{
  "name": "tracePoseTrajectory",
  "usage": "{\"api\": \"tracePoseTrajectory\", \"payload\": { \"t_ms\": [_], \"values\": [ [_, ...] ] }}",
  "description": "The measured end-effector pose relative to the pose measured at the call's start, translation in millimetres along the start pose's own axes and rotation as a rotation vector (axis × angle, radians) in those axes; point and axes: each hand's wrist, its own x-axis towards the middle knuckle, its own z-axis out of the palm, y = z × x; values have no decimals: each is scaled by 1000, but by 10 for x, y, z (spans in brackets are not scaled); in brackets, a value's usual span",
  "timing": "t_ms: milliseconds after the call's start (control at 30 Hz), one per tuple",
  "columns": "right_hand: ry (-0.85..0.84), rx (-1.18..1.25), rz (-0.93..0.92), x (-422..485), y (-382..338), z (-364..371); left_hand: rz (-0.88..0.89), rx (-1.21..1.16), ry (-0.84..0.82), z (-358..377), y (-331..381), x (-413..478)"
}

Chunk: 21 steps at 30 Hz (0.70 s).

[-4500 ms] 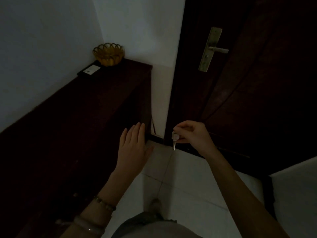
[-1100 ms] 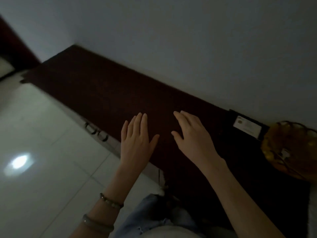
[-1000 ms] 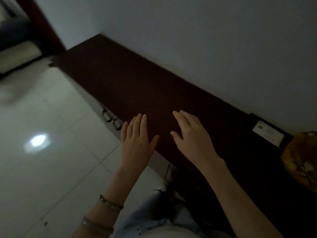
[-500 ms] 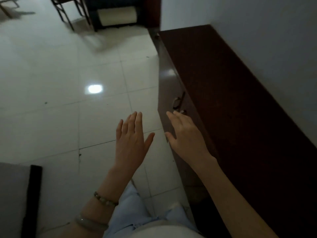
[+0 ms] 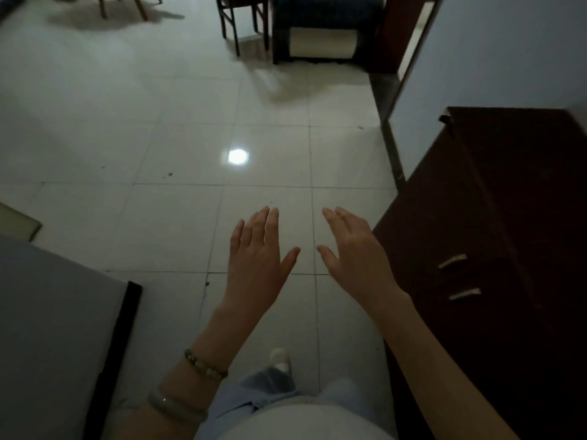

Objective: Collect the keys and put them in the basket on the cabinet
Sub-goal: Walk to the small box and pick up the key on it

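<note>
My left hand and my right hand hover side by side over the white tiled floor, fingers spread, both empty. The dark wooden cabinet runs along the wall at the right, its near front edge just right of my right hand. Neither the basket nor any key appears in this view.
Two pale handles show on the cabinet's front. A grey wall with a black edge strip stands at the lower left. Chairs and a dark sofa stand at the far end of the room. A doorway opens at the upper right.
The view has swung left, away from the cabinet top and basket, toward the open floor. The key once in my right hand is gone. Both hands stay spread.
</note>
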Motion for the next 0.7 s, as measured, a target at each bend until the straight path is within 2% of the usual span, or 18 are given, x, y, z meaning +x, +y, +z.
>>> {"api": "tracePoseTrajectory", "payload": {
  "t_ms": [400,700],
  "values": [
    [-106,-9,-177,1446,-469,483,-215,-11,55,32,-977,817],
    [-162,19,-344,3136,-591,691,-412,41,87,39,-1647,2078]
  ]
}}
